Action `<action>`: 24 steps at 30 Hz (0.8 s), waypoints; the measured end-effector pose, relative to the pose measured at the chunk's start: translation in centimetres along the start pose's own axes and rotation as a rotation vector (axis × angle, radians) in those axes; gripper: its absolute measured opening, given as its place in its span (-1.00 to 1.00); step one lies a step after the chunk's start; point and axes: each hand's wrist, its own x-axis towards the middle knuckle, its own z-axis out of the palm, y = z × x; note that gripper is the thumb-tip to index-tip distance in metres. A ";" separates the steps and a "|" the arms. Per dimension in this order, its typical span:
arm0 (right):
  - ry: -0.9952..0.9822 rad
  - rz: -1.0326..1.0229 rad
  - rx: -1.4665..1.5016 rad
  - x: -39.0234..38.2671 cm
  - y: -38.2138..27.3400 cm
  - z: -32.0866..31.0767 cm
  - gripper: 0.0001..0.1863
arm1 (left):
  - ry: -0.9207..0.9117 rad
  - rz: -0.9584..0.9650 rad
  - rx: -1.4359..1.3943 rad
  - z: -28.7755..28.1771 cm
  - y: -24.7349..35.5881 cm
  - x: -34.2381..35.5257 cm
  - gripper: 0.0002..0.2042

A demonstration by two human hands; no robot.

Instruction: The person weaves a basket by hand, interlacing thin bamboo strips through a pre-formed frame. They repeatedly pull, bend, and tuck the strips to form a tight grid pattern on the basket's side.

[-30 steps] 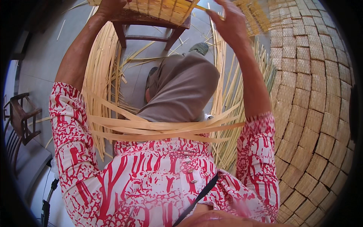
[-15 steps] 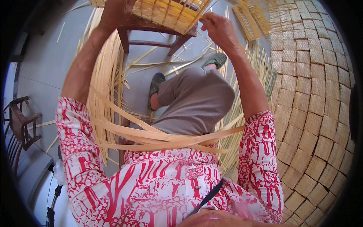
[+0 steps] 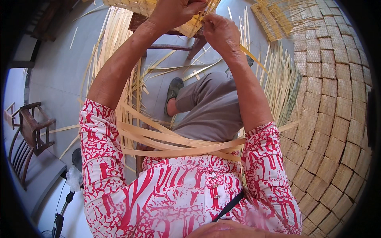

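Observation:
A yellow woven bamboo basket [image 3: 137, 5] rests on a dark wooden stool [image 3: 168, 47] at the top of the view, partly cut off by the edge. My left hand [image 3: 172, 15] reaches over it, fingers pinched at the basket's right corner; what they grip there is hard to see. Just below and to the right, my right hand [image 3: 223, 35] is closed at the same corner, thumb and fingertips together. A yellow bamboo strip [image 3: 256, 58] trails out from beneath that hand. Several pale flat strips [image 3: 178, 143] lie across my lap.
Long loose strips [image 3: 105, 43] lie left of the stool, and a bundle of thin ones [image 3: 283, 75] lies to the right. Another woven piece [image 3: 274, 22] stands at upper right beside rows of woven blocks [image 3: 325, 103]. Small wooden chairs [image 3: 35, 127] are at left.
My left hand has moved right across the basket to its right corner, close to my right hand. The yellow strip now shows behind my right hand. The whole view has shifted slightly.

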 end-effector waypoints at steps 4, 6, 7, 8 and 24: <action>-0.007 0.041 0.004 -0.2 -0.2 -0.1 -0.80 | -0.002 -0.037 0.023 0.2 0.4 0.3 -0.87; 0.015 0.032 0.022 -0.3 0.0 0.1 -0.79 | 0.024 -0.090 -0.043 -0.4 1.0 0.2 -0.86; 0.027 0.027 0.032 -0.3 0.2 0.3 -0.79 | 0.103 -0.113 -0.043 -0.7 1.4 0.0 -0.86; 0.025 0.022 0.033 -0.4 0.3 0.4 -0.81 | 0.182 -0.137 -0.044 -1.2 1.9 -0.4 -0.85; 0.010 -0.009 0.126 -0.3 0.6 0.3 -0.87 | 0.257 -0.196 0.121 -2.3 2.4 -0.4 -0.89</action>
